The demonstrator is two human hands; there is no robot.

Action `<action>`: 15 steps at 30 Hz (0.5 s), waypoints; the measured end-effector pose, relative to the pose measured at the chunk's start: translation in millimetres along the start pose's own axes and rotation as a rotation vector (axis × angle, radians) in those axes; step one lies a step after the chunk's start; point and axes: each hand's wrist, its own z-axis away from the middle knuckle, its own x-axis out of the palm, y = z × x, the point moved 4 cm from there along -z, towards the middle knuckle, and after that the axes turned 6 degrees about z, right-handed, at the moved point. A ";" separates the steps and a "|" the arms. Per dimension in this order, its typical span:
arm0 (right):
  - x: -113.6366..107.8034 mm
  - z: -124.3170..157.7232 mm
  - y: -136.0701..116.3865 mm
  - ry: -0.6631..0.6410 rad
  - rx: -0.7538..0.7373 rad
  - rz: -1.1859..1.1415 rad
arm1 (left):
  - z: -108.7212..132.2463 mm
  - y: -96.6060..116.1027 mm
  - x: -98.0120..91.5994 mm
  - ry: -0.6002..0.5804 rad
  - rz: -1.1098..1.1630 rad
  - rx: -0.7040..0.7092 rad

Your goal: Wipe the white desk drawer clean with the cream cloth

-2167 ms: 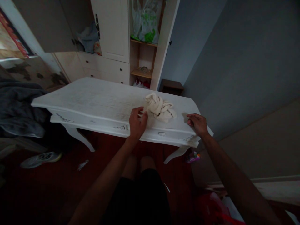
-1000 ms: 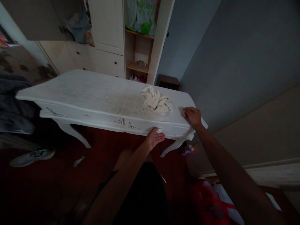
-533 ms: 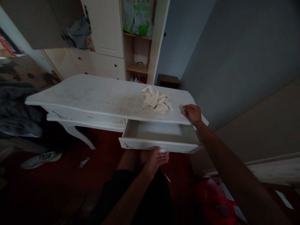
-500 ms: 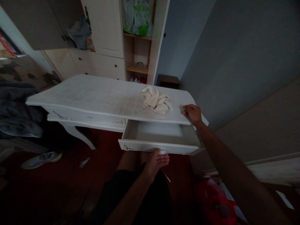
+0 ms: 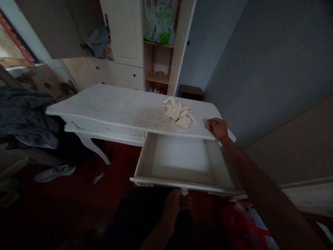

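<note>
My left hand (image 5: 179, 203) is closed around the small pale knob (image 5: 184, 191) at the middle of the drawer's front, seen from above. The white drawer (image 5: 182, 158) is pulled well out of the white desk (image 5: 122, 104), and its bare floor shows. On the desktop near the right end rests my right hand (image 5: 217, 127), fingers curled together; what they hold, if anything, is hidden. A crumpled cream cloth (image 5: 179, 113) lies on the desktop just left of that hand. Greyish smudges mark the desktop left of the cloth.
Behind the desk stands a white wardrobe (image 5: 126, 38) with open shelves holding plastic bags (image 5: 163, 26). A grey wall (image 5: 273, 69) runs close on the right. Dark grey fabric (image 5: 26, 118) hangs at left, a shoe (image 5: 55, 173) lies below, and a red bag (image 5: 241, 225) sits lower right.
My left hand has drawn the drawer farther out toward me, and more of its inside shows. Its fingers have closed round the knob. My right hand stays on the desktop.
</note>
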 end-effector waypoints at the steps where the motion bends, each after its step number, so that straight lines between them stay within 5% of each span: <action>1: 0.0 0.0 0.2 0.000 -0.001 0.001 | -1.9 -3.6 -3.7 0.034 -0.021 0.012; 6: -0.3 -0.1 1.2 0.003 -0.009 0.003 | -6.2 -12.8 -15.5 0.068 -0.120 0.127; 15: -1.2 1.9 -2.2 0.006 -0.014 0.030 | -9.0 -14.4 -21.9 0.064 -0.126 0.136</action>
